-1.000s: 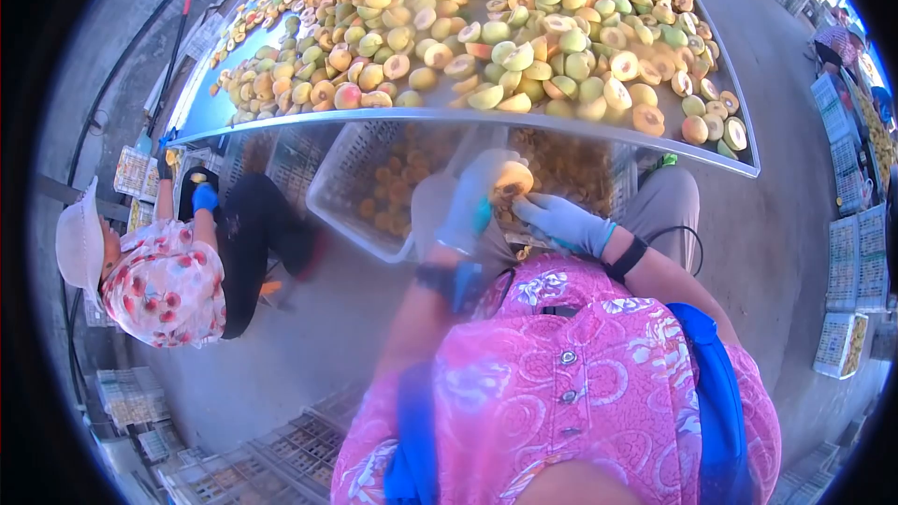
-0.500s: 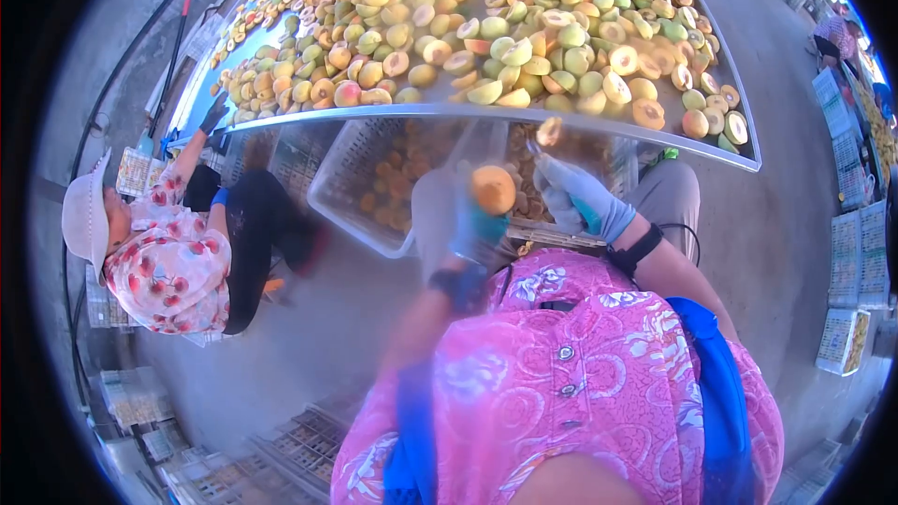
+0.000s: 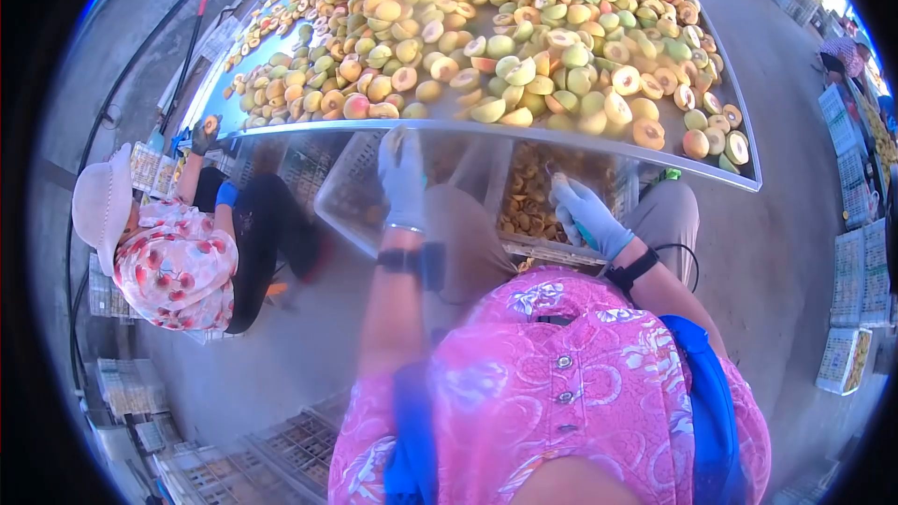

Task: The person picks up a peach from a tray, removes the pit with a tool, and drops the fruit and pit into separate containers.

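Note:
Halved stone fruit (image 3: 524,75), yellow to green and peach- or apricot-like, lie heaped on a metal-rimmed table (image 3: 449,125). My left hand (image 3: 402,178), in a grey glove, reaches up to the table's near rim with its fingers stretched out; I make out no fruit in it. My right hand (image 3: 587,215), gloved in grey with a teal palm, is closed around a slim hand tool (image 3: 550,168), whose tip is too small to make out clearly. Below it, between my knees, a crate (image 3: 552,248) holds brownish pits or fruit pieces.
Another crate (image 3: 351,210) stands under the table to the left. A person in a white hat (image 3: 178,262) sits farther left, a dark-gloved hand holding a fruit piece at the table. Stacked crates (image 3: 847,271) line the right side; more lie lower left.
My left hand has moved left and up to the rim; the fruit half it held no longer shows. My right hand has lowered slightly, and the piece at its tool's tip is gone.

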The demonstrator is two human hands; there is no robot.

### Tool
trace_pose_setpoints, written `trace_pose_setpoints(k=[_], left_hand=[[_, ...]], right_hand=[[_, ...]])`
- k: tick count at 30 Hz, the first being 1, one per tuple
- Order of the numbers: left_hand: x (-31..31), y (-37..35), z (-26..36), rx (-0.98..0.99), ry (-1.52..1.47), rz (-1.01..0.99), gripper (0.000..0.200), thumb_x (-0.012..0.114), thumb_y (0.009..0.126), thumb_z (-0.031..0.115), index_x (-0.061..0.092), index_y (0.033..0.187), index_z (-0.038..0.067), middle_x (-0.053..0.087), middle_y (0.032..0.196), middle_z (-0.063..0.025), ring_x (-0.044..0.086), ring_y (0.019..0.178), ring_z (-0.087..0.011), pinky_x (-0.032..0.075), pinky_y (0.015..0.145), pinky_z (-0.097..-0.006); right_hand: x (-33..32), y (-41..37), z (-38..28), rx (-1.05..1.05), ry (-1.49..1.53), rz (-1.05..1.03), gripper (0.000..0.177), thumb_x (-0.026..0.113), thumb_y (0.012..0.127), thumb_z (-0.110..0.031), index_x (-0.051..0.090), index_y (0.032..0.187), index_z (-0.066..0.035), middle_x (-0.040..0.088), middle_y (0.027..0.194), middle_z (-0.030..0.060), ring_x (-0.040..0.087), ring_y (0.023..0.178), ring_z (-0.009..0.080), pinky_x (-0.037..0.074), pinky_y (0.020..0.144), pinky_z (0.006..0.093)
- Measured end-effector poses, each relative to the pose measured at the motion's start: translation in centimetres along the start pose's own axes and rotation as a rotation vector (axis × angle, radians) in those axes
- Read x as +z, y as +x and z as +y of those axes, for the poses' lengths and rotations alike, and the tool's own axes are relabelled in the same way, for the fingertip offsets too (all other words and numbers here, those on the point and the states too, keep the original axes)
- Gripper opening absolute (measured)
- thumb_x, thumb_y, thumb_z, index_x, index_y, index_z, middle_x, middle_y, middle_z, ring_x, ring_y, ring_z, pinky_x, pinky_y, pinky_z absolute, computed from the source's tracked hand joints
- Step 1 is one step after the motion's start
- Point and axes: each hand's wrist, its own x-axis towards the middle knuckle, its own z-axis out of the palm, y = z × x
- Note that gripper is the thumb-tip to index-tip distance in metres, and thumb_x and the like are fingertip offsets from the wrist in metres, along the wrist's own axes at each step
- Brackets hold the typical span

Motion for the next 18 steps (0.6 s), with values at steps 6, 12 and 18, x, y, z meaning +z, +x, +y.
trace_pose_setpoints(k=[6, 12, 18], left_hand=[[4.9, 4.4, 3.6, 0.212, 1.110, -0.489, 0.053, 0.040, 0.096, 0.048, 0.066, 0.113, 0.006, 0.060, 0.121, -0.0178, 0.049, 0.122, -0.0310, 0.028, 0.105, -0.0541], [8.1, 7.1, 0.1, 0.083, 1.467, -0.638, 0.069, 0.028, 0.092, 0.058, 0.061, 0.120, 0.005, 0.058, 0.125, -0.0202, 0.049, 0.122, -0.0340, 0.020, 0.108, -0.0567], [8.5, 5.7, -0.6, 0.050, 1.042, -0.493, 0.048, 0.055, 0.086, 0.037, 0.051, 0.118, 0.001, 0.061, 0.114, -0.0229, 0.059, 0.106, -0.0368, 0.041, 0.095, -0.0430]], right_hand=[[-0.7, -0.1, 0.5, 0.008, -0.028, 0.033, 0.043, 0.046, 0.095, -0.051, 0.051, 0.099, -0.008, 0.046, 0.062, 0.0018, 0.040, 0.036, 0.0116, 0.032, 0.030, 0.0270], [-1.1, -0.5, 0.5, -0.004, 0.018, 0.037, 0.044, 0.046, 0.095, -0.051, 0.051, 0.097, -0.008, 0.046, 0.062, 0.0014, 0.040, 0.036, 0.0117, 0.032, 0.030, 0.0271], [-0.4, -0.2, 0.2, 0.000, 0.003, 0.003, 0.039, 0.046, 0.096, -0.048, 0.052, 0.100, -0.010, 0.045, 0.062, 0.0001, 0.040, 0.040, 0.0097, 0.033, 0.033, 0.0252]])
